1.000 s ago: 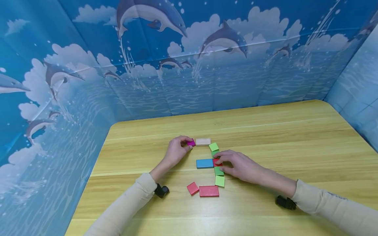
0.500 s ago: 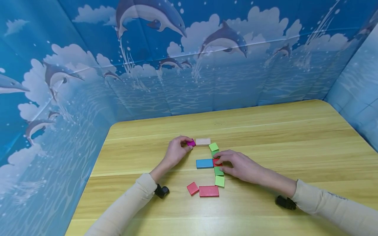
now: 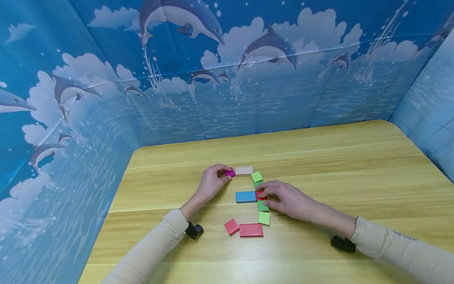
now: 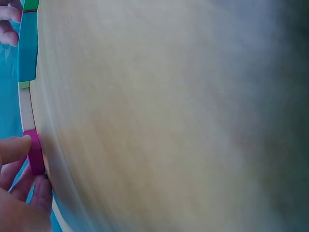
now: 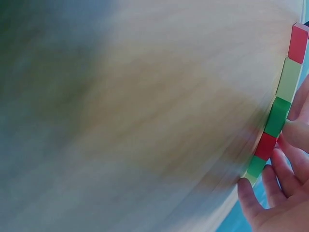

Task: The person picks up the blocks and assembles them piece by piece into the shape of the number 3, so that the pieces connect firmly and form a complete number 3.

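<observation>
My left hand (image 3: 212,181) pinches a small magenta block (image 3: 231,172) between thumb and fingers; the left wrist view shows the same magenta block (image 4: 35,154) butted against a pale wooden block (image 4: 27,108). My right hand (image 3: 292,200) rests its fingertips on and beside a small red block (image 3: 261,195), its thumb at the green block (image 3: 263,205) nearer me. Left of that red block, touching it, lies a long blue block (image 3: 245,197). In the right wrist view, the fingers (image 5: 286,176) spread along the row, hiding part of it.
A light green block (image 3: 257,176) sits at the row's far end and another light green block (image 3: 264,218) at its near end. A long red block (image 3: 251,230) and a tilted red square block (image 3: 231,227) lie nearest me on the wooden table (image 3: 337,157). A dolphin-print curtain (image 3: 248,98) stands behind.
</observation>
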Demonstrator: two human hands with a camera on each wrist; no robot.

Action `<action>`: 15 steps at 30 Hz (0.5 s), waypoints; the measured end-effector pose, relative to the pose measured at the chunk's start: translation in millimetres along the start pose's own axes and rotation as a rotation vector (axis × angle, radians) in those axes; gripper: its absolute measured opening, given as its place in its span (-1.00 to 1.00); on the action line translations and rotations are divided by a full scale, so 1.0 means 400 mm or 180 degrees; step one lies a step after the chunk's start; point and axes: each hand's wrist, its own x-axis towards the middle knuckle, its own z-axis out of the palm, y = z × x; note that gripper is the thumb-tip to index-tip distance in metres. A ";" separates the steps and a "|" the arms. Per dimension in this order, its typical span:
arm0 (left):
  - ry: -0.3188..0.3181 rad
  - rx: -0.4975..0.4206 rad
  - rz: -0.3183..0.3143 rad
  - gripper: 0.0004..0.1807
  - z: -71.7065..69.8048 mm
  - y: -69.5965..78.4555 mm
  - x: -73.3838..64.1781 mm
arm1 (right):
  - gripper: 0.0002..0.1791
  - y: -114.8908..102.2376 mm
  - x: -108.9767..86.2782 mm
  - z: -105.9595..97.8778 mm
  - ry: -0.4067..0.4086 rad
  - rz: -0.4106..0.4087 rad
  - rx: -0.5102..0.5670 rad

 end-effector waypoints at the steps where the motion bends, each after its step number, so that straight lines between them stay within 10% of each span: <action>1: -0.0001 -0.0006 -0.0004 -0.80 0.000 0.000 0.000 | -0.72 0.000 0.000 0.000 -0.0001 0.0000 0.0001; 15: 0.0007 -0.0021 -0.0026 -0.79 0.001 -0.001 0.000 | -0.73 -0.003 0.010 -0.005 -0.0042 -0.0088 -0.0157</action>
